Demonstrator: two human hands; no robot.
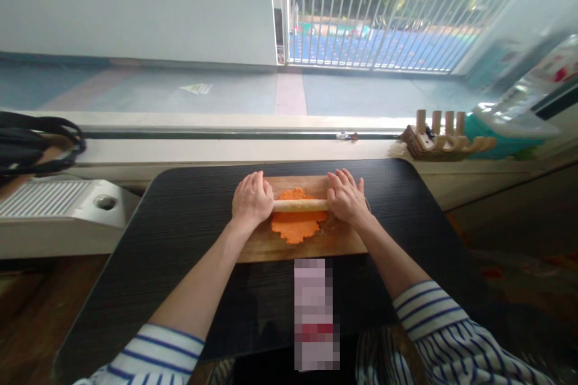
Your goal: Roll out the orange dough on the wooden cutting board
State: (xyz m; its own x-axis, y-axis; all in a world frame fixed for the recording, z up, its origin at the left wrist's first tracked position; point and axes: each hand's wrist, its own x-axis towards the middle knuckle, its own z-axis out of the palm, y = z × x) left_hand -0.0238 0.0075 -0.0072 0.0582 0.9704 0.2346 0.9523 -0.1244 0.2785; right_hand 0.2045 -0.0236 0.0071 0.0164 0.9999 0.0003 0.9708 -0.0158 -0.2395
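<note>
A pale wooden rolling pin [300,206] lies across a flat sheet of orange dough [295,228] with ragged edges. My left hand [253,197] is closed over the pin's left end, and my right hand [347,195] is closed over its right end. Both ends of the pin are hidden under my fingers. The dough rests on a wooden cutting board [257,246], showing on the near and far sides of the pin. Underneath the board is a dark wood-grain table [180,228].
A blurred-out pinkish item [313,313] lies near the table's front edge. Past the table runs a white window sill [217,150], holding a wooden peg rack [438,141] and a teal container [492,126] at right. A white radiator [58,210] and a black bag [31,144] are at left.
</note>
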